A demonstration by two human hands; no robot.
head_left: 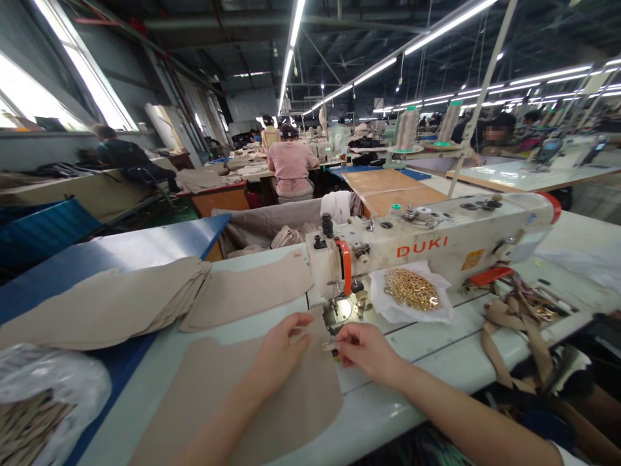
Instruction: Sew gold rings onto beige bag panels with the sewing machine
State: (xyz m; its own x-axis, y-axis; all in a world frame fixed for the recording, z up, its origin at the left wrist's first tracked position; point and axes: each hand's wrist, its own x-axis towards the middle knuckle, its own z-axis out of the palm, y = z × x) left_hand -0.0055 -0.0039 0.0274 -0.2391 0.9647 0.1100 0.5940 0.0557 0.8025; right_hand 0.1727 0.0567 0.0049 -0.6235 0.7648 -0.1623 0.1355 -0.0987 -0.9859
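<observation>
My left hand [284, 349] rests on a beige fabric panel [291, 414], its thumb and forefinger apart. The panel lies flat, its right edge beside the needle area of a white sewing machine [422, 243]. Just in front of the needle plate [343, 310], my right hand [366, 349] is closed in a pinch. At its fingertips is a small pale piece with a dark spot [332, 348], too small to name; what the fingers hold is hidden. A second beige panel [247, 288] lies behind the first.
Stacked beige panels [107, 304] lie at left, above a plastic bag [72, 375] of small beige strips. Small gold metal pieces [412, 288] sit on white wrapping [383, 304] by the machine. Beige straps [499, 330] hang over the right edge. A person in pink [291, 162] sits ahead.
</observation>
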